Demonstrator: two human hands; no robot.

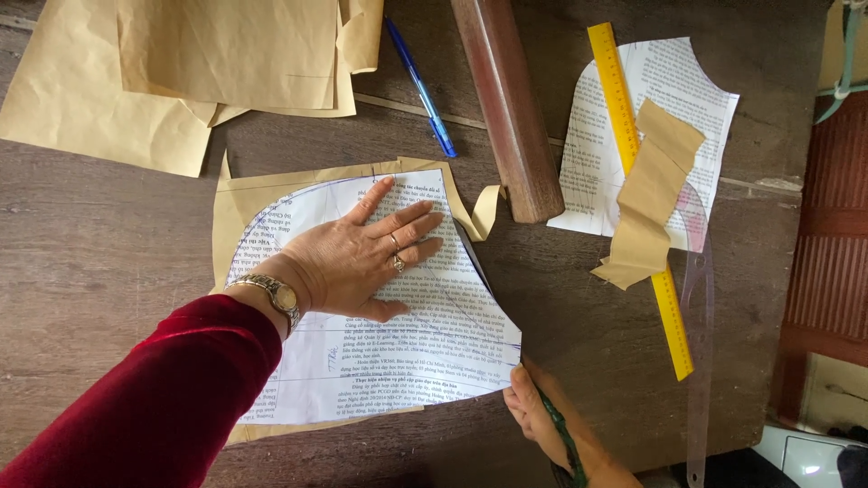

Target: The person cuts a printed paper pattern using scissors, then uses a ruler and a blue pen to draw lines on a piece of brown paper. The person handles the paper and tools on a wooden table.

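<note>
My left hand (362, 258) lies flat, fingers spread, on a curved white printed paper pattern (389, 361). The pattern rests on a sheet of brown paper (237, 203) on the wooden table (99, 235). My right hand (542, 416), at the bottom edge, is closed on green-handled scissors (562, 438). Their dark blade (477, 267) runs up along the pattern's curved right edge. A cut strip of brown paper (484, 210) curls away near the blade's tip.
Loose brown paper sheets (181, 72) lie at the top left, with a blue pen (420, 86) and a wooden bar (508, 108) beside them. To the right are another printed pattern piece (674, 99), a yellow ruler (674, 321), a brown paper strip (646, 203) and a clear curved ruler (698, 380).
</note>
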